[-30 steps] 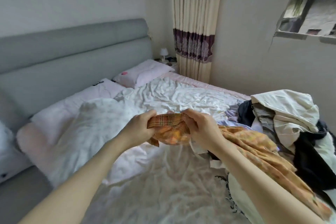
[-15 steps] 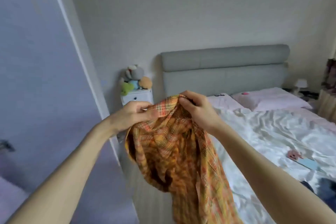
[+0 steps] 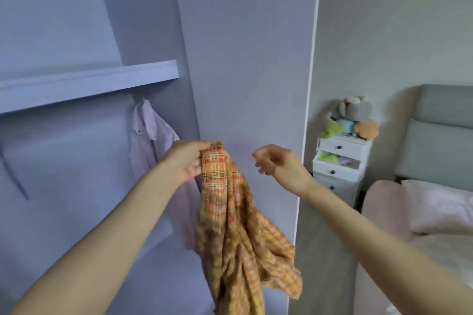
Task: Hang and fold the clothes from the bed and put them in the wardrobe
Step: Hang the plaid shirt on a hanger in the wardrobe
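The left hand (image 3: 185, 158) holds the orange checked cloth shirt (image 3: 238, 227) mid-frame before the big purple wardrobe (image 3: 243, 46); right hand (image 3: 277, 161) fingers hang loose, holding nothing. Bed (image 3: 419, 212) lower right.

An orange and yellow checked shirt (image 3: 230, 212) is seen, crossed by darker brown lines. Pale lilac is worn by the shirt on the hanger (image 3: 153, 151), a dark button showing at its collar. The wardrobe (image 3: 243, 59) and its shelf (image 3: 87, 82) are washed in soft lavender blue, edged in white. The little chest of drawers (image 3: 340, 161) is painted white with dark knobs, and toys (image 3: 353, 120) in grey, green, blue and orange are piled on it. A grey headboard (image 3: 445, 130), a pink pillow (image 3: 440, 207).
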